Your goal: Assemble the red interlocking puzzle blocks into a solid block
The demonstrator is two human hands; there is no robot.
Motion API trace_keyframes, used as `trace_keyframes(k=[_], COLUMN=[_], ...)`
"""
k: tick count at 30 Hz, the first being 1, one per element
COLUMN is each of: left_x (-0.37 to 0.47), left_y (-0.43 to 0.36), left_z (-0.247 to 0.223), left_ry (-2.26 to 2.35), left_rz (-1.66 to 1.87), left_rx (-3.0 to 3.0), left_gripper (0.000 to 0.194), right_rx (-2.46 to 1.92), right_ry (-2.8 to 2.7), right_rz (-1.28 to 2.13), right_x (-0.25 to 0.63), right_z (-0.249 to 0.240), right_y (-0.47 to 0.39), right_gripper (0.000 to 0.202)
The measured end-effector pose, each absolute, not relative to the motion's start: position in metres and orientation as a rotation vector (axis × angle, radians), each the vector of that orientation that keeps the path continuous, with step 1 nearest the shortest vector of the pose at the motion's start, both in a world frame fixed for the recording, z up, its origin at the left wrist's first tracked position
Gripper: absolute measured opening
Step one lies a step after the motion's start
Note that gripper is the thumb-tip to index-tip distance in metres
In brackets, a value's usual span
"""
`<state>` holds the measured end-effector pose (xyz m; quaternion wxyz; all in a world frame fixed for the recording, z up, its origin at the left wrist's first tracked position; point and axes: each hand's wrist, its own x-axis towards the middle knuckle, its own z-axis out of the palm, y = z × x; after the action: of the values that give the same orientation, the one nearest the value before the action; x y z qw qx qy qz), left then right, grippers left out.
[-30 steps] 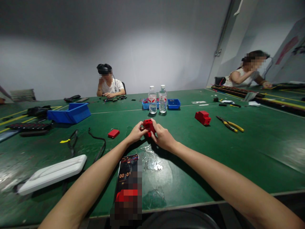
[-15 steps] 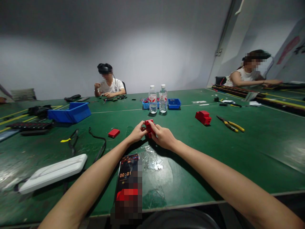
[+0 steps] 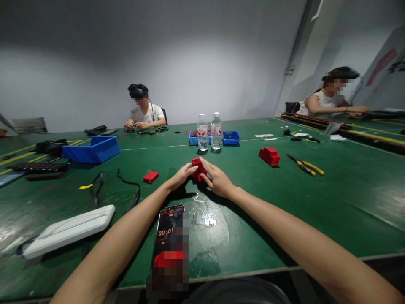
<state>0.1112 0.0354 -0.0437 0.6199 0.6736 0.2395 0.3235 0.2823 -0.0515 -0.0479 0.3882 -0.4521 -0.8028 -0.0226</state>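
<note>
Between my two hands is a small red block-like part (image 3: 198, 169), held just over the green table (image 3: 247, 211). My left hand (image 3: 182, 176) grips its left side, thumb on the near face and fingers behind. My right hand (image 3: 218, 179) closes on the right side, with the thumb low and the fingers along the upper edge. Fingers hide parts of the block. A flat red piece (image 3: 151, 177) lies to the left of my left hand. Farther right stands a larger stepped red block (image 3: 269, 156), with yellow-handled pliers (image 3: 305, 164) beside it.
Two water bottles (image 3: 203, 133) stand beyond my hands, before small blue bins (image 3: 231, 137). At left are a large blue bin (image 3: 91, 149), a black strap (image 3: 134, 185) and a white device (image 3: 71, 230). A phone (image 3: 171, 232) lies near me. Two people sit across the table.
My left thumb and fingers have shifted on the red block, and more of its near face shows. The right hand's fingers have straightened along it. The person opposite has lowered a hand.
</note>
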Motion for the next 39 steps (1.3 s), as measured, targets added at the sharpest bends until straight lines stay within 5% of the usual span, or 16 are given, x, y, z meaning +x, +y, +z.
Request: trace_keyframes(k=[7, 18, 27, 39], left_x=[0.119, 0.112, 0.110, 0.114], left_y=[0.028, 0.029, 0.024, 0.027], left_z=[-0.046, -0.035, -0.034, -0.037], left_ry=[0.731, 0.601, 0.508, 0.573], left_rz=[0.856, 0.777, 0.647, 0.738], left_rx=[1.593, 1.675, 1.598, 1.814], left_gripper=[0.065, 0.048, 0.058, 0.063], right_rx=[-1.185, -1.068, -1.028, -1.017], right_ry=[-2.080, -1.976, -1.638, -1.622], right_rz=[-0.052, 0.371, 0.925, 0.872], right_x=[0.280, 0.275, 0.279, 0.278], right_z=[-0.053, -0.050, -0.059, -0.057], right_y=[-0.051, -0.056, -0.043, -0.042], right_gripper=[0.080, 0.054, 0.095, 0.085])
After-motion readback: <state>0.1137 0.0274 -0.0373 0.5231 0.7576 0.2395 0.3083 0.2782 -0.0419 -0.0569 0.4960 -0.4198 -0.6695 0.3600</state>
